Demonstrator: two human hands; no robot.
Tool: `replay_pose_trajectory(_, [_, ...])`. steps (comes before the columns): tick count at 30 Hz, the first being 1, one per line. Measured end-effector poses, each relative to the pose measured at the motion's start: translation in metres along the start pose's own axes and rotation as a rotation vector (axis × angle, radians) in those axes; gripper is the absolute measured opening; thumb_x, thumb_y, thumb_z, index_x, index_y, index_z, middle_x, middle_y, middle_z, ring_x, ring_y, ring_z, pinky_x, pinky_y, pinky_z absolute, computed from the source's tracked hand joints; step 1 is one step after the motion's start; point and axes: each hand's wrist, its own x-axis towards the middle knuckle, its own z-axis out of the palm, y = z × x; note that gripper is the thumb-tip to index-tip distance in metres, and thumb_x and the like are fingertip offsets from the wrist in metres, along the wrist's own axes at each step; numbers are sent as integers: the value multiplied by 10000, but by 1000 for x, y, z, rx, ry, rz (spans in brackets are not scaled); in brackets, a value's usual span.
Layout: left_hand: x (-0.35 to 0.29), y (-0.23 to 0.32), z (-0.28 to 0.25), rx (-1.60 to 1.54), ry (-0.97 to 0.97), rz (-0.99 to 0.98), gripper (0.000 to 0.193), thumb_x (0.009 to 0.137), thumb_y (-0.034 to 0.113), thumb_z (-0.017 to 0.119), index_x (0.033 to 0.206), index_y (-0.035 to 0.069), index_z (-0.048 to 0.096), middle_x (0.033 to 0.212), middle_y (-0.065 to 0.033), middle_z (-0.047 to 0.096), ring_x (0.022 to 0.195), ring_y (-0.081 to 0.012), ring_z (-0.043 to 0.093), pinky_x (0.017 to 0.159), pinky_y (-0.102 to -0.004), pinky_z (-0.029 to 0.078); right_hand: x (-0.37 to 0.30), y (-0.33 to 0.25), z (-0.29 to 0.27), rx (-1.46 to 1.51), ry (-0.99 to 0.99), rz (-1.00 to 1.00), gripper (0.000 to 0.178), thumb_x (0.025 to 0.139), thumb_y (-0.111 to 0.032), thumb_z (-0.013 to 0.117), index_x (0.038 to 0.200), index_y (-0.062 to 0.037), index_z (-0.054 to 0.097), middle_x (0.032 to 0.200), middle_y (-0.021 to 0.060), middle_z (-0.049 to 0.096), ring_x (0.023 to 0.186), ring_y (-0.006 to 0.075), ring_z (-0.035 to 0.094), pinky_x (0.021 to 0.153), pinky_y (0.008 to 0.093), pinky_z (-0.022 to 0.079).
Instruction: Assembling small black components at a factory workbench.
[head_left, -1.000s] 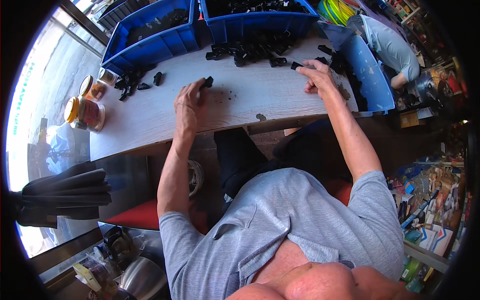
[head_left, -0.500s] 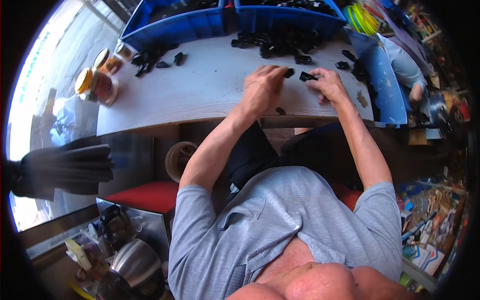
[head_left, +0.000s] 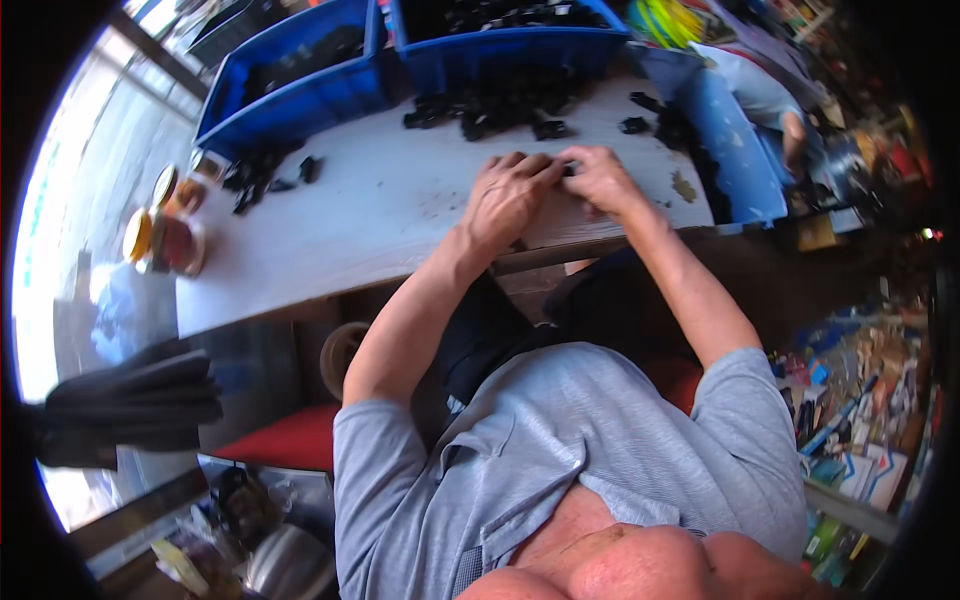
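My left hand [head_left: 510, 195] and my right hand [head_left: 602, 182] meet over the white tabletop [head_left: 370, 225], near its front edge. Between their fingertips shows a small black plastic part [head_left: 570, 169], mostly covered by the fingers. Both hands are closed around it; whether it is one piece or two pressed together I cannot tell. Just beyond them lies a heap of similar black parts [head_left: 490, 108], with a loose part [head_left: 550, 130] at its near side. More black parts [head_left: 262, 178] lie in a smaller pile at the left.
Two blue bins [head_left: 300, 100] with black parts stand along the back. At the right is a lighter blue tub [head_left: 735, 165], beside another person's arm [head_left: 793, 135]. Lidded jars [head_left: 165, 243] stand at the table's left end. A dark folded umbrella [head_left: 130, 405] is at lower left.
My hands have come together; half a second ago they were apart, each with a black part at its fingertips. The whole view has shifted, with the table turned slightly.
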Motion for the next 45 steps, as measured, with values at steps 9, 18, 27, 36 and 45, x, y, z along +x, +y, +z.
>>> replay_pose_trajectory(9, [-15, -6, 3, -56, 103, -24, 506, 813, 87, 700, 1313, 107, 621, 1313, -95, 631, 1215, -324, 574, 996, -454, 453, 7, 5, 1, -29, -29, 18, 374, 806, -92, 735, 1172, -32, 689, 643, 84, 620, 412, 150, 559, 393, 300, 462])
replay_pose_trajectory(18, [-94, -155, -78, 591, 588, -697, 338, 841, 193, 720, 1161, 85, 707, 1161, -142, 700, 1060, -346, 637, 932, -449, 498, 3, 15, -2, 163, 37, -42, 486, 816, -171, 794, 1221, 23, 609, 625, 14, 549, 357, 99, 422, 341, 248, 358])
replay_pose_trajectory(27, [-110, -188, -76, 547, 519, -674, 247, 853, 246, 675, 1072, 145, 733, 1103, -96, 711, 1041, -343, 641, 883, -453, 523, -2, 7, -8, 189, 105, 14, 506, 811, -210, 814, 1209, 25, 609, 540, -14, 489, 391, 92, 476, 372, 265, 423])
replay_pose_trajectory(36, [-104, -176, -71, 430, 344, -639, 281, 915, 177, 618, 1165, 113, 727, 1092, -116, 729, 1040, -350, 650, 940, -455, 496, 13, 26, -60, 397, 317, 141, 504, 818, -223, 824, 1227, -15, 616, 555, -16, 500, 432, 115, 553, 438, 322, 563])
replay_pose_trajectory(45, [-101, -122, -68, 348, 328, -547, 288, 899, 120, 654, 1180, 106, 715, 1088, -117, 727, 1023, -348, 648, 901, -432, 515, 21, 34, -92, 406, 625, 137, 541, 771, -163, 853, 1253, -62, 630, 652, 49, 560, 505, 169, 586, 519, 376, 593])
